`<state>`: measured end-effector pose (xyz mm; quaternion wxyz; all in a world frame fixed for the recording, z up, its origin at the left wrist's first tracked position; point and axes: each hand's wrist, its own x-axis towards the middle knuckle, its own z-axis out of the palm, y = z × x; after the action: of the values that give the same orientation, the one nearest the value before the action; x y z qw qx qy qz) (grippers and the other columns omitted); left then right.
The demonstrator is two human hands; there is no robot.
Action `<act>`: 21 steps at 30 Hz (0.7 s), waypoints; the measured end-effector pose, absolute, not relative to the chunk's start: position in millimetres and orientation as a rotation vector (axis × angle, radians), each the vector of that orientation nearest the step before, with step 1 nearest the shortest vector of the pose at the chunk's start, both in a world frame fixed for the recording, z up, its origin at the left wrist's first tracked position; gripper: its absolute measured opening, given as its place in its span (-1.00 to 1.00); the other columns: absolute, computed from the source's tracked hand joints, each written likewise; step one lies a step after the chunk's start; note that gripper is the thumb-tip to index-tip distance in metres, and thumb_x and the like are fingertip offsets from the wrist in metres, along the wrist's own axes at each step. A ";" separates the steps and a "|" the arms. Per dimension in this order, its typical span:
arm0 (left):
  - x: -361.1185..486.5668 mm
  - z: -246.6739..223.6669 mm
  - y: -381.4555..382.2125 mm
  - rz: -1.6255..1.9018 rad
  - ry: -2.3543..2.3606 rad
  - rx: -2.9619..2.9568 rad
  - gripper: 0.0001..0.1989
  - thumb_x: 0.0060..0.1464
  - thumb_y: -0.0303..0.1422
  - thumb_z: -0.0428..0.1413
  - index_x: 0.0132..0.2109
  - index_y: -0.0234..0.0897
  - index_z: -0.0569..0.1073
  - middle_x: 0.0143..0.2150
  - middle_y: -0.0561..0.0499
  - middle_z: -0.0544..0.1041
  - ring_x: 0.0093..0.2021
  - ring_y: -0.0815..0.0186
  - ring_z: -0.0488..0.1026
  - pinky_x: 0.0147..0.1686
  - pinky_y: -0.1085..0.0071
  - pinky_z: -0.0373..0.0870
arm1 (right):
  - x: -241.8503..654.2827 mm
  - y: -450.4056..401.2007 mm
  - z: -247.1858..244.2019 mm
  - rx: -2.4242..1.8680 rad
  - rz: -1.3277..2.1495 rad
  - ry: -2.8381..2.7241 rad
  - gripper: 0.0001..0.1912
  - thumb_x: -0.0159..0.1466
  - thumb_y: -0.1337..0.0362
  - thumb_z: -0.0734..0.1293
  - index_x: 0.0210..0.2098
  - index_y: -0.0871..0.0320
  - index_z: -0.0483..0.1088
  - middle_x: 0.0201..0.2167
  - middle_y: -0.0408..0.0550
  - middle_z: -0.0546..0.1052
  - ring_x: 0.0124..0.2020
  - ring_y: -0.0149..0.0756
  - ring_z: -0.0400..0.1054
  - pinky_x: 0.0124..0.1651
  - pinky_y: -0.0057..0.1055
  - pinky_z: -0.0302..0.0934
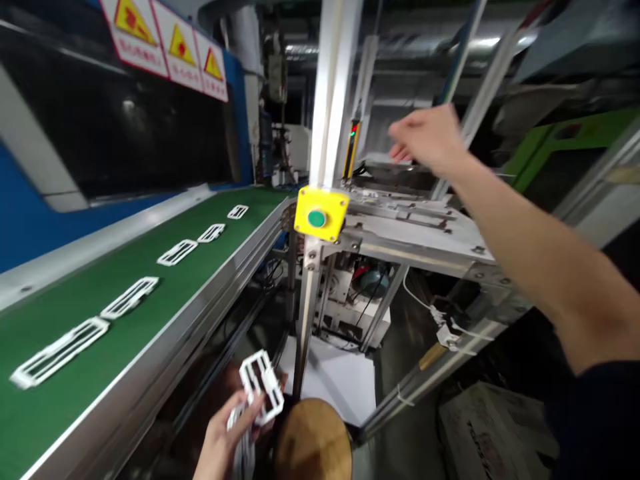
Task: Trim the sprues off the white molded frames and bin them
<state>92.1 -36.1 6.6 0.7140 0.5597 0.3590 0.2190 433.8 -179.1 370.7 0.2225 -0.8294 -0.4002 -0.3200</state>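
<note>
My left hand is closed around white plastic frames with slots, low in front of me beside the conveyor. One frame stands out above my fingers, and at least one more shows below it, partly hidden by the hand. Raised at upper right, my right hand hovers over a metal fixture table. Its fingers bend downward and are smeared by motion; nothing shows in them. Several similar white frames lie in a row along the green conveyor belt at left.
A yellow box with a green button is fixed to an upright metal post between conveyor and fixture. Below stands a round wooden stool top. A carton sits at lower right. A blue machine with warning signs borders the belt.
</note>
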 end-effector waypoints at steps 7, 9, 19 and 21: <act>99.2 63.4 -44.7 0.338 0.517 1.098 -0.70 -0.12 -0.16 0.24 -0.39 -0.29 0.38 -0.56 0.09 0.35 -0.64 0.48 0.18 -0.67 0.58 0.03 | 286.2 -198.0 300.7 -1.822 -0.970 -1.788 -0.65 0.29 0.18 0.22 -0.58 0.18 0.36 -0.71 -0.18 0.36 -0.72 -0.55 0.14 -0.74 -0.55 -0.04; 100.5 67.3 -49.2 0.313 0.465 1.152 -0.71 -0.07 -0.15 0.21 -0.41 -0.30 0.37 -0.60 0.12 0.30 -0.65 0.47 0.17 -0.65 0.57 0.03 | 267.6 -195.8 275.5 -1.901 -0.807 -1.983 -0.72 0.30 0.21 0.19 -0.42 0.21 0.43 -0.69 -0.19 0.39 -0.73 -0.55 0.15 -0.72 -0.55 -0.07; 105.2 91.1 -99.1 0.588 0.047 1.703 -0.81 0.05 -0.22 0.10 -0.38 -0.25 0.49 -0.36 -0.05 0.44 -0.37 0.22 0.36 -0.33 0.40 0.27 | 230.5 -204.0 244.7 -2.059 0.544 -2.290 -0.79 0.29 0.27 0.17 -0.38 0.22 0.36 -0.60 -0.20 0.35 -0.60 -0.54 0.13 -0.53 -0.58 -0.01; 101.4 71.1 -99.0 0.634 0.135 1.607 -0.76 -0.05 -0.18 0.17 -0.24 -0.20 0.52 -0.23 -0.09 0.48 -0.35 0.17 0.39 -0.30 0.35 0.30 | 228.2 -214.7 260.9 -2.105 0.478 -2.228 -0.77 0.29 0.27 0.16 -0.43 0.22 0.34 -0.65 -0.23 0.27 -0.64 -0.55 0.06 -0.56 -0.56 -0.04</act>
<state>101.4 -99.0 71.1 0.6476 0.7067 0.0592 0.2789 228.2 -214.7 260.9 0.0200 -0.6784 -0.7181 0.1540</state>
